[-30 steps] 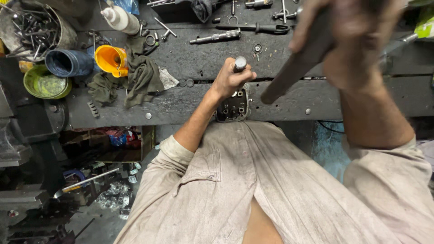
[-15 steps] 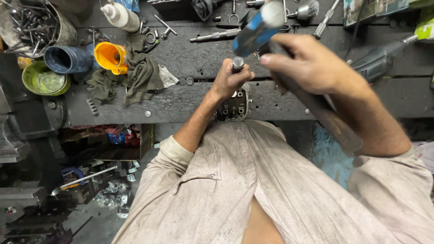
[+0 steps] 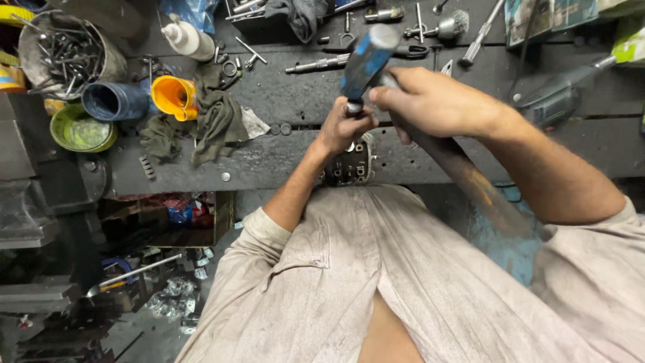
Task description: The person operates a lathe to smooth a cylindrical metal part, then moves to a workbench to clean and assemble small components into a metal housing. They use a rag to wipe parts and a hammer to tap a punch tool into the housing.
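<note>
Change: since the earlier frame the right hand (image 3: pixel 437 101) has been brought lower and nearer to the left hand (image 3: pixel 346 124), so the blue-handled tool (image 3: pixel 366 60) now meets the top of the punch (image 3: pixel 351 107).
Workbench (image 3: pixel 269 161): a dark, dirty metal bench, on which the loose tools and pots are laid within reach.
Right hand: closed around a long dark handle (image 3: pixel 457 168) that runs back toward the body; the fingers are pressed tightly around it, probably so that the stroke is controlled.
Left hand: wrapped as a fist around the punch, which is held upright, seemingly to be kept steady.
Engine part (image 3: pixel 351 165): a small metal casting at the bench edge, directly under the left hand, close to the body.
Metal bucket (image 3: pixel 64 54): filled with bolts and rods.
Green bowl (image 3: pixel 82 129): some dull residue is seen inside.
Blue cup (image 3: pixel 114 101): lying on its side; content cannot be told.
Yellow funnel (image 3: pixel 173 96): lying beside a dark rag (image 3: pixel 215 121).
White squeeze bottle (image 3: pixel 188 39): standing behind the funnel.
</note>
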Demonstrator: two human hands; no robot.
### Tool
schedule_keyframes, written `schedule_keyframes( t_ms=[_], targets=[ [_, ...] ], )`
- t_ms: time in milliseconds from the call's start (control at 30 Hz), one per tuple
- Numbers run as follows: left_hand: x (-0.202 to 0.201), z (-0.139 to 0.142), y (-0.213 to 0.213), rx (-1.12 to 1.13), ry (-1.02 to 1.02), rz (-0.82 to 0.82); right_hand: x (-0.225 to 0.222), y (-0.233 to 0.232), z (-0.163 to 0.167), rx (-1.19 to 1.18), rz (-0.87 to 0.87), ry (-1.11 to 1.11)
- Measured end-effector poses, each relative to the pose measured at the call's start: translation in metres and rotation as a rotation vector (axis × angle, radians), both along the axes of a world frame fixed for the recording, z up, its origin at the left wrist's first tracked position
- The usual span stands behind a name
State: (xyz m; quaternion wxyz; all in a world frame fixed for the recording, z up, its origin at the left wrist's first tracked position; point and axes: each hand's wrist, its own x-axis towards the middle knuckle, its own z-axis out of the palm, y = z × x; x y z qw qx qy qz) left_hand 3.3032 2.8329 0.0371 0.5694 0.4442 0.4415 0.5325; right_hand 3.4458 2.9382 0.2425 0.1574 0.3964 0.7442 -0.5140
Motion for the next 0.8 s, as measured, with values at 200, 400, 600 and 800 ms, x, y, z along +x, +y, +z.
schedule_keyframes(
  t_ms=[200, 400, 600, 800],
  targets=[
    [0.002, 0.003, -0.001, 0.019, 0.050, 0.048, 0.003, -0.001, 0.004, -0.238, -0.169, 0.311],
    [0.005, -0.008, 0.000, 0.055, -0.042, 0.060, 0.025, 0.027, 0.029, 0.259, 0.045, 1.097],
    [0.001, -0.010, 0.002, 0.410, 0.373, 0.110, 0.017, 0.020, 0.017, 0.198, -0.050, 1.031],
    [0.006, 0.003, -0.002, 0.039, 0.120, 0.054, 0.005, -0.002, 0.001, -0.153, -0.059, 0.071]
  ],
)
